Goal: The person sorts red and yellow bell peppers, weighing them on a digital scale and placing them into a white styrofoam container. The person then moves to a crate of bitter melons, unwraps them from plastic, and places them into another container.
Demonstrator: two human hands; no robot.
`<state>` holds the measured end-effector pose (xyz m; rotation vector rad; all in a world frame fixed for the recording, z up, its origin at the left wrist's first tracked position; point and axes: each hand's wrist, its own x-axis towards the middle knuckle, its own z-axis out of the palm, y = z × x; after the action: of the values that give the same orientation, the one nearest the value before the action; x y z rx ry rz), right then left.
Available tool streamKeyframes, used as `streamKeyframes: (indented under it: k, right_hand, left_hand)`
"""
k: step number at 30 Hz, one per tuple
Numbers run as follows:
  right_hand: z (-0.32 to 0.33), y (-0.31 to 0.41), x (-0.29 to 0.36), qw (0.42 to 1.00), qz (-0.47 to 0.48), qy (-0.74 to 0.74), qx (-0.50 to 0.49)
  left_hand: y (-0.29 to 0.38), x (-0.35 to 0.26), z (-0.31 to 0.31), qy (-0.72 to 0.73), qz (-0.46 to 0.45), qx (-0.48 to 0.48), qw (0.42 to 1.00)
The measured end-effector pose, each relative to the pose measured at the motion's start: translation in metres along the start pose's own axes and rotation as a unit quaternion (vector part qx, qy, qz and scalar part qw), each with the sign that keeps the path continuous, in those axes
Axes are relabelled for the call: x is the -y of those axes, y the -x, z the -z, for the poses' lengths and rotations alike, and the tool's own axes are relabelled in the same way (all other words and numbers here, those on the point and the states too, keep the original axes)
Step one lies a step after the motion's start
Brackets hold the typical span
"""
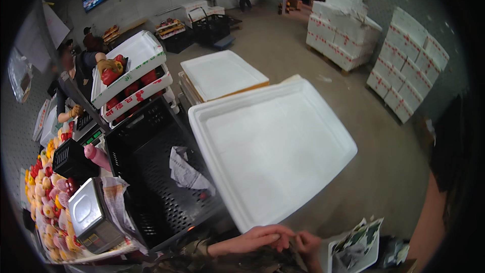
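My left hand [261, 238] is at the bottom edge, palm inward, beside the near corner of a white foam tray [273, 151]. Close on its right is my right hand [307, 243], its fingers curled near my left fingertips; whether anything thin is between them cannot be told. The foam tray shows a bare inside and leans over a large black plastic crate [163, 174]. Inside that crate lie a crumpled sheet of printed paper [187, 172] and a small red piece [203, 195].
Bell peppers [49, 197] in foam nets, a metal scale [89, 212] and a pink bottle [96, 156] stand left. A co-worker's gloved hand [108, 66] holds peppers over a foam box [132, 79]. Stacked foam boxes [341, 36] stand behind; a white bin [356, 250] sits lower right.
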<state>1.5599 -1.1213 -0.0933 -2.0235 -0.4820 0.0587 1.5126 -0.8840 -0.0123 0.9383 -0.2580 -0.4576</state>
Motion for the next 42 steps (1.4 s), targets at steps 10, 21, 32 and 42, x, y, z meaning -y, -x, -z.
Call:
streamKeyframes:
  k: [10, 21, 32, 42]
  right_hand:
    - [0.049, -0.060, -0.076, 0.893, 0.024, -0.172, 0.416]
    - [0.002, -0.018, -0.044, 0.711, 0.002, -0.300, 0.636]
    - [-0.112, 0.070, 0.058, 0.645, 0.049, -0.229, 0.728]
    - [-0.254, 0.144, 0.216, 0.553, 0.424, -0.151, 0.701]
  left_hand:
    - [-0.060, 0.051, -0.063, 0.008, -0.119, -0.231, 0.966]
    - [-0.002, 0.108, -0.171, -0.168, -0.220, -0.535, 0.798]
    - [0.147, 0.138, -0.206, -0.216, -0.246, -0.652, 0.683]
    - [0.238, 0.142, -0.197, -0.011, -0.370, -0.639, 0.674]
